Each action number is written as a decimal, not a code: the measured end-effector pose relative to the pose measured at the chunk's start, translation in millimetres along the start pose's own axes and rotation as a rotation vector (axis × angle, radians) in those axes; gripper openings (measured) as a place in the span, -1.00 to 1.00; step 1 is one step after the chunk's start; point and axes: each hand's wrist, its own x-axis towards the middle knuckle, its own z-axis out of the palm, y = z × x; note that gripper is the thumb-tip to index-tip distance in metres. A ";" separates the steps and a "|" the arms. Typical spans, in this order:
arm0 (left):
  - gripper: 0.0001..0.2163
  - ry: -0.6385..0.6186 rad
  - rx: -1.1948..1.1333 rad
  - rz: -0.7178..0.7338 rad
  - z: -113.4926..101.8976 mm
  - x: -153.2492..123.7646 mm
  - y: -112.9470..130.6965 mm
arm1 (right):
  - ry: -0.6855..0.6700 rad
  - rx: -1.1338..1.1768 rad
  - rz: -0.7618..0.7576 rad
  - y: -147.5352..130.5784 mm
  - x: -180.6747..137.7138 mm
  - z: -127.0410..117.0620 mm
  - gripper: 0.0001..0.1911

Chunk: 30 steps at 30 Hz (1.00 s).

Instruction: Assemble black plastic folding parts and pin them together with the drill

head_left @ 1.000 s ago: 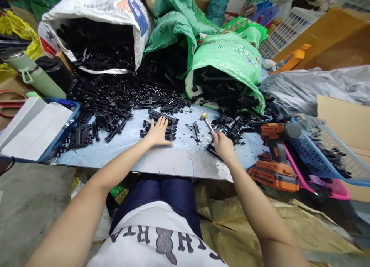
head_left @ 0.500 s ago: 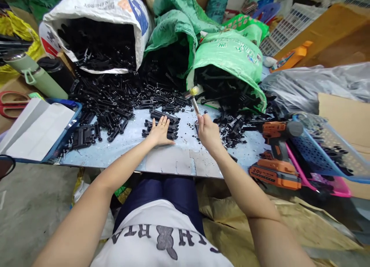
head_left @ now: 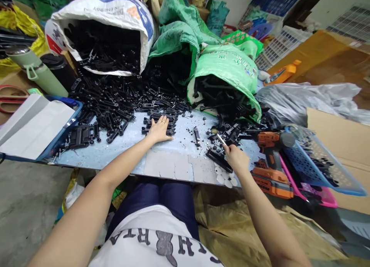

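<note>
My left hand (head_left: 160, 130) lies with fingers spread over a row of black plastic parts (head_left: 148, 125) on the blue tabletop (head_left: 130, 143). In my right hand (head_left: 237, 158) is the handle of a small hammer (head_left: 222, 139), whose yellowish head rests low among loose black parts and screws. Just left of that hand lies a long black piece (head_left: 219, 160). A single black part (head_left: 197, 136) sits between the two hands, with tiny bits scattered about it.
Behind the hands, black parts (head_left: 106, 97) spill from a white sack (head_left: 144, 32) and a green sack (head_left: 225, 62). An orange cordless drill (head_left: 270, 163) and a blue basket (head_left: 351, 184) stand at right. A blue tray (head_left: 73, 118) and green flask (head_left: 47, 76) are at left.
My right hand has moved right and down with the hammer, from above the table's middle to the loose parts. My left hand stays on the row. The view has shifted slightly.
</note>
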 end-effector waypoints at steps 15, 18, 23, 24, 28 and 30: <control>-0.69 0.202 0.045 -0.280 -47.5 0.9 -63.3 | 0.049 0.282 -0.737 -274.1 120.4 -7.1 -0.75; -0.72 0.122 0.092 -0.309 -53.6 11.1 -94.6 | 0.037 0.277 -0.719 -306.7 139.5 -5.4 -0.71; -0.76 0.108 0.136 -0.213 -43.6 26.1 -104.5 | 0.133 0.183 -0.582 -338.6 165.0 -5.4 -0.68; -0.76 0.103 0.145 -0.203 -41.1 28.8 -103.6 | 0.136 0.167 -0.569 -340.4 170.1 -5.0 -0.65; -0.78 0.078 0.183 -0.224 -39.8 34.1 -102.7 | 0.074 0.158 -0.593 -334.7 188.9 -3.9 -0.63; -0.78 0.082 0.204 -0.256 -46.2 28.1 -103.2 | 0.061 0.160 -0.620 -327.7 195.2 -6.2 -0.64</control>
